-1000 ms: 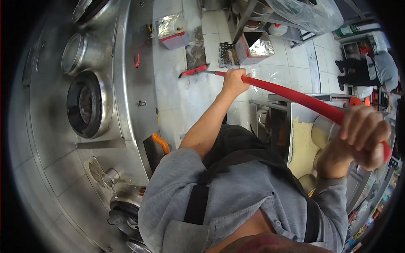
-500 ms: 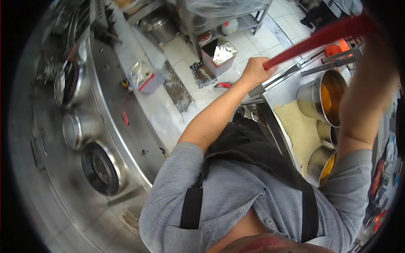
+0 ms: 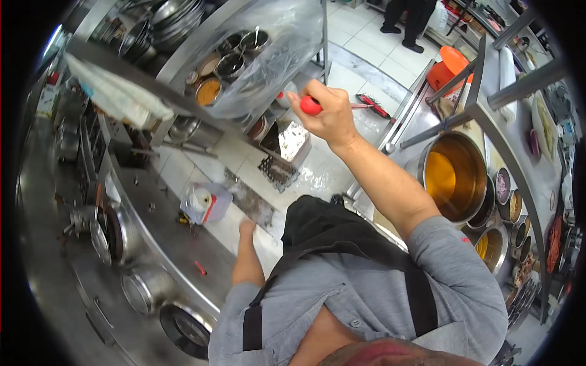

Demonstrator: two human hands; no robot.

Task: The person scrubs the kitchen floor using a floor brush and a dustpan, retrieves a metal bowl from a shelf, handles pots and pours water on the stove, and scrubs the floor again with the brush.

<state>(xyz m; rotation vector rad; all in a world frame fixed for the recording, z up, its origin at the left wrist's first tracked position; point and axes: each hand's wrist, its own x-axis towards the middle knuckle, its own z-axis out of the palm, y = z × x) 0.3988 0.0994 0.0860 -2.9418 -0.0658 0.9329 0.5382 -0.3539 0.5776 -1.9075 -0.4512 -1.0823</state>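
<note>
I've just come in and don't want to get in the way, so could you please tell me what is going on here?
The person's right hand grips the red end of a long-handled floor tool, whose red and black head is at the tiled floor. The left hand is low, off the handle. A large steel pot with orange contents stands to the right; another person stands farther off.

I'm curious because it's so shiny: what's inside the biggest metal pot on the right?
The metal pot holds an orange-yellow liquid. The liquid covers the bottom, so nobody can see whether anything lies under it.
</note>
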